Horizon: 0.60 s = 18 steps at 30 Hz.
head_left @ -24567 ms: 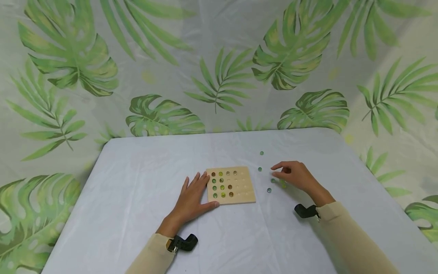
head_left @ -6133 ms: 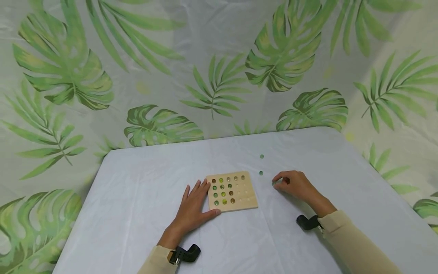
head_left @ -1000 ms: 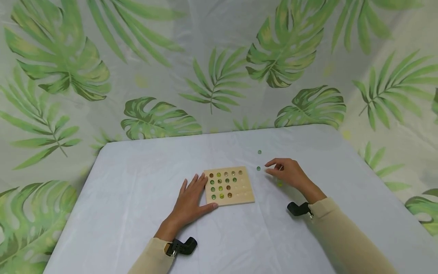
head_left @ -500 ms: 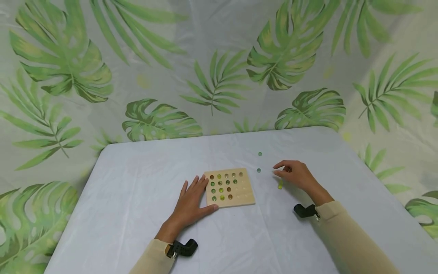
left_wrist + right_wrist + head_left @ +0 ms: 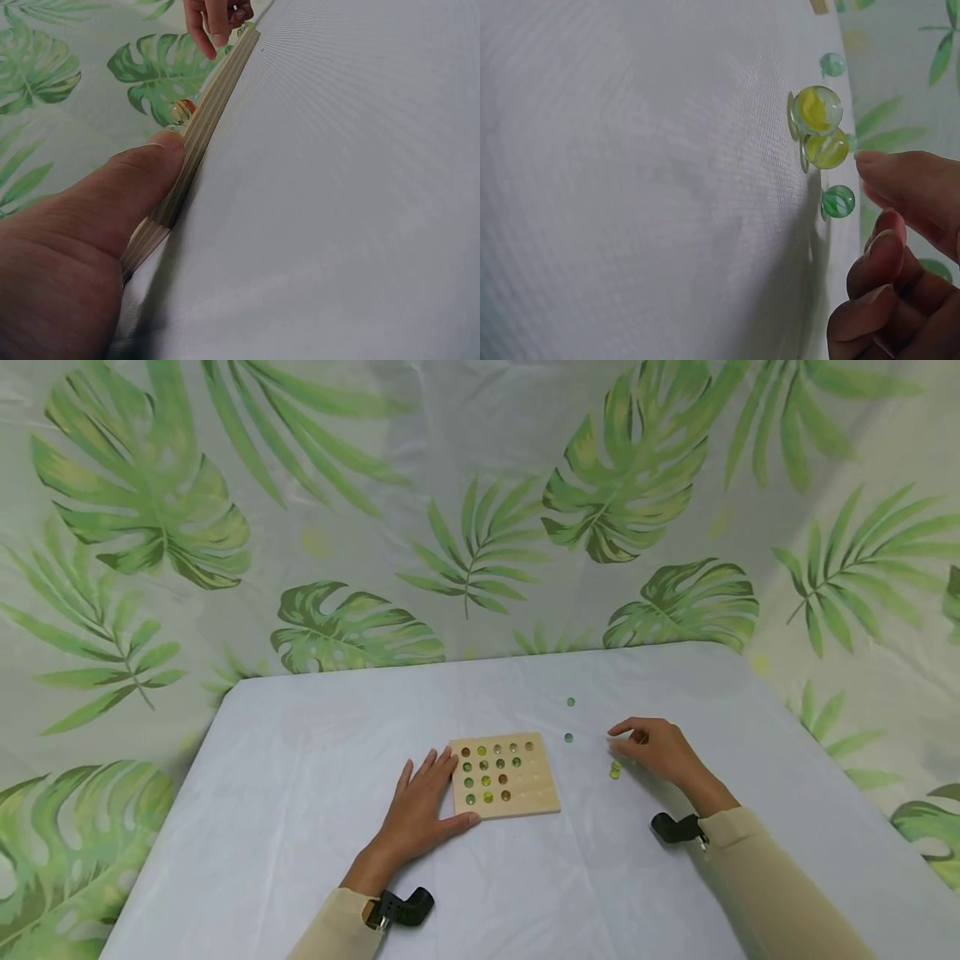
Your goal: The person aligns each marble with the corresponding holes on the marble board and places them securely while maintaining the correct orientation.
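Observation:
My left hand (image 5: 422, 806) rests with fingers spread along the left edge of a wooden marble board (image 5: 536, 797). Its thumb (image 5: 142, 169) presses the board's side in the left wrist view. Green, yellow, brown and clear marbles sit in rows of hollows, and several hollows at the right are bare. My right hand (image 5: 656, 747) hovers right of the board, thumb and index finger apart, holding nothing. Just below its fingertips lie two yellow marbles (image 5: 817, 110), touching each other. A green marble (image 5: 838, 201) lies near the fingers in the right wrist view, hidden by the hand in the head view.
Two more loose green marbles lie between board and right hand: a nearer green marble (image 5: 568, 737) and a farther green marble (image 5: 571, 702). A white cloth covers the table (image 5: 337, 718). Behind it hangs a leaf-print backdrop (image 5: 480, 527).
Compared with the oldest frame, the board's top two rows hold more marbles and fewer lie loose. Over the last second my right hand moves right, uncovering the yellow marbles; my left hand stays put.

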Motion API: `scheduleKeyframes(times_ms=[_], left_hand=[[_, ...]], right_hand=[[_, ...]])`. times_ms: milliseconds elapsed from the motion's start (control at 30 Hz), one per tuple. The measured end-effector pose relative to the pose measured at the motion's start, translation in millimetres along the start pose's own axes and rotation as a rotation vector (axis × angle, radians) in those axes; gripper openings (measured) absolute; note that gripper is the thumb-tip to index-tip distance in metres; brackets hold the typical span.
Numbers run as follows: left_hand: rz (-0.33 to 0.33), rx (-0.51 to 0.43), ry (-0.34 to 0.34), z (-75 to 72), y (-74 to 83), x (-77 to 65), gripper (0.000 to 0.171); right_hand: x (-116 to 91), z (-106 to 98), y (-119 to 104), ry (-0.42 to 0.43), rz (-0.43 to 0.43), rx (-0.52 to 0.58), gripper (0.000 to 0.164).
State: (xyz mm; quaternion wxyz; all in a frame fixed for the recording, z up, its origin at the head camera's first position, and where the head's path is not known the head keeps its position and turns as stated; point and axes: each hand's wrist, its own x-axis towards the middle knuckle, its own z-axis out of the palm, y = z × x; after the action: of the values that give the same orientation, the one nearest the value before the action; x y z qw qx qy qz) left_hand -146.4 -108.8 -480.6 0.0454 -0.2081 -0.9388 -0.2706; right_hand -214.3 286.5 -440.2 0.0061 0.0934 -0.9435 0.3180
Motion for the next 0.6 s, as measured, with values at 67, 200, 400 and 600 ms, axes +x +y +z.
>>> scheduleKeyframes(times_ms=[67, 200, 400, 600], left_hand=[[0.002, 0.005, -0.002, 0.4, 0.4, -0.3, 0.094], [0.007, 0.005, 0.007, 0.0, 1.3, -0.6, 0.094], [-0.001, 0.007, 0.003, 0.1, 1.5, -0.9, 0.094], [-0.003, 0.009, 0.0, 0.4, 1.0, -0.6, 0.094]], right_hand=[[1, 0, 2, -0.002, 0.006, -0.004, 0.021], [2, 1, 6, -0.008, 0.01, -0.015, 0.02], [1, 0, 11, -0.006, 0.022, -0.018, 0.019], [0, 0, 12, -0.01, 0.042, -0.017, 0.02]])
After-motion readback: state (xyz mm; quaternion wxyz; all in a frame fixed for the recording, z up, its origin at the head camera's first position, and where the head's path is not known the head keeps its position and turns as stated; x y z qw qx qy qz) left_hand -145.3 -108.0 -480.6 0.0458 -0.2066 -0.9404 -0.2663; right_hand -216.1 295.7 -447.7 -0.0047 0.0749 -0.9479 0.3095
